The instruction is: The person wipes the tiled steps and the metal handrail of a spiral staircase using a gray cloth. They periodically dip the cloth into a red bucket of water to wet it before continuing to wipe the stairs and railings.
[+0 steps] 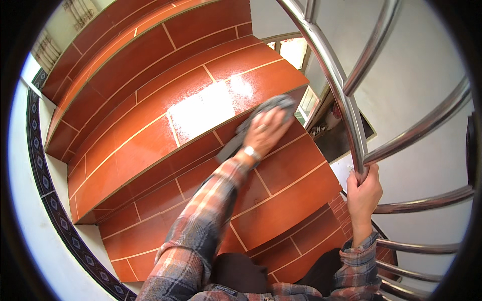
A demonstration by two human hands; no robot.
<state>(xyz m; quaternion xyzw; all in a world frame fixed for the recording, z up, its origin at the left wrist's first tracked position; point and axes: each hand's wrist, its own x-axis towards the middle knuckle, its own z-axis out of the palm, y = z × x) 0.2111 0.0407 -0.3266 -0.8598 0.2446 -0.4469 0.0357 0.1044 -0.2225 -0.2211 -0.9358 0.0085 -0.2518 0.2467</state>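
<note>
My left hand point(261, 131), wearing a ring and a wristwatch, presses a grey cloth point(284, 101) near the right end of a stair. The cloth lies against the riser and front edge of a red-tiled step point(124, 150), and part of it hangs down towards the tread below. The hand is slightly blurred. Off to the right, my right hand point(363, 195) is closed around the lower part of a stainless-steel railing tube point(331, 69). A bright glare and a wet-looking sheen show on the step above the cloth.
Lower tiled treads point(278, 203) lie around my knees point(239, 272). Curved steel bars point(418, 141) run along the right side, before a white wall point(414, 64). Openings show past the steps' right end. A dark patterned border point(41, 161) follows the left wall.
</note>
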